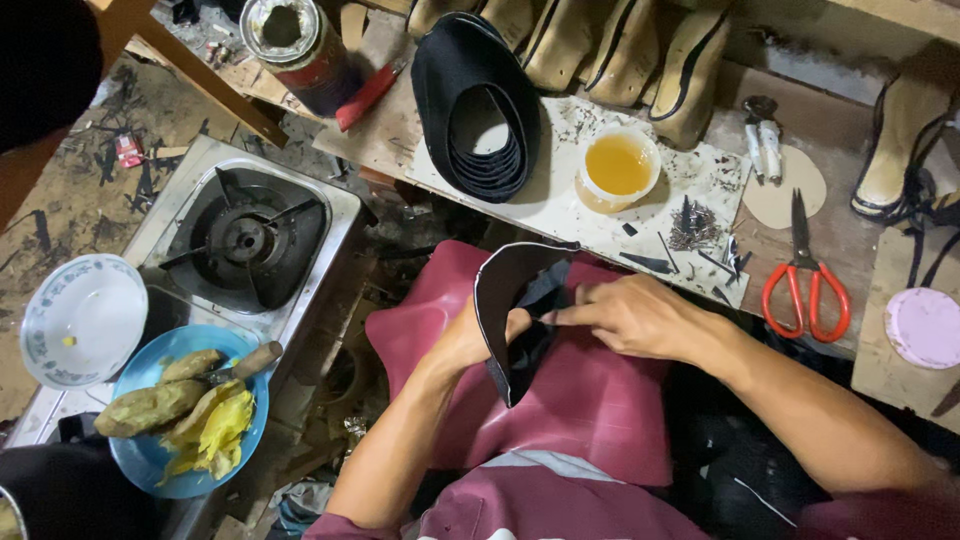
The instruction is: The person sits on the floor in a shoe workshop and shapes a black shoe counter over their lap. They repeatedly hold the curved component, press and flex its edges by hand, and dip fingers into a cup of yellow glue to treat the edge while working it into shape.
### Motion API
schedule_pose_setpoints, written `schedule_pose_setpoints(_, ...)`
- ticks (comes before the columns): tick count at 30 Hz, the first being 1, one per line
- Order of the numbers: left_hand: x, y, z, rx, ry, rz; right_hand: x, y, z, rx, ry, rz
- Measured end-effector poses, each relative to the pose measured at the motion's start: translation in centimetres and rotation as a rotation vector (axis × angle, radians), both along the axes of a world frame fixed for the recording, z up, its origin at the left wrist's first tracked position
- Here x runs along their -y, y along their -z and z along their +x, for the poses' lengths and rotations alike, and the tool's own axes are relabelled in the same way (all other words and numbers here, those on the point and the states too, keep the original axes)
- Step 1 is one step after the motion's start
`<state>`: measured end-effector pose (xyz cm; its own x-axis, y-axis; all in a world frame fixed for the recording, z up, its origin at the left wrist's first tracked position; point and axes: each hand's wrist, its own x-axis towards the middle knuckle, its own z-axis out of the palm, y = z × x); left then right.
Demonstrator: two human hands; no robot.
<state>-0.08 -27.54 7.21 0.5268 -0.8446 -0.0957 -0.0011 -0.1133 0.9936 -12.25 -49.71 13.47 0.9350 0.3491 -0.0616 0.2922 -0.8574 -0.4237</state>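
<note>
Currently, the person holds a dark shoe upper over a maroon apron spread across the lap, near the centre of the scene. The piece is black, thin and flexible, curved into an open band with a pale raw edge running along its rim; its lower end hangs down to a point against the apron. The left hand sits behind the piece with the fingers curled around its left side, gripping it. The right hand lies across from the right, its fingers extended and pressed onto the inner face of the piece, pinching the material against the left hand.

On the far side, a white board carries a stack of similar black uppers, a small cup of amber liquid and a scatter of small nails. Red-handled scissors lie to the right of the board. A single-burner gas stove stands to the left, well apart from the hands. Near left, a blue plate holds yellowish food and a knife, beside a white patterned bowl.
</note>
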Motion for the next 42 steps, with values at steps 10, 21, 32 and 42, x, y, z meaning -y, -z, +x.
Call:
schedule_pose_setpoints(10, -1.5, -1.6, 1.9, -0.014, -0.104, -0.209, 0.4, -0.5, 0.0, -0.036, 0.08, 0.004)
schedule_pose_setpoints(21, -2.1, -2.4, 0.2, -0.004, -0.226, -0.242, 6.6, -1.5, 4.7, 0.46, 0.526, -0.255)
schedule_pose_setpoints(32, -1.8, -0.6, 0.6, -0.202, -0.364, -0.121, 2.4, -1.7, 2.2, 0.49, 0.537, 0.121)
schedule_pose_setpoints(42, 0.1, -3.3, -1.1, -0.249, -0.17, -0.295, -4.1, -0.1, 0.1, 0.147, 0.25, -0.117)
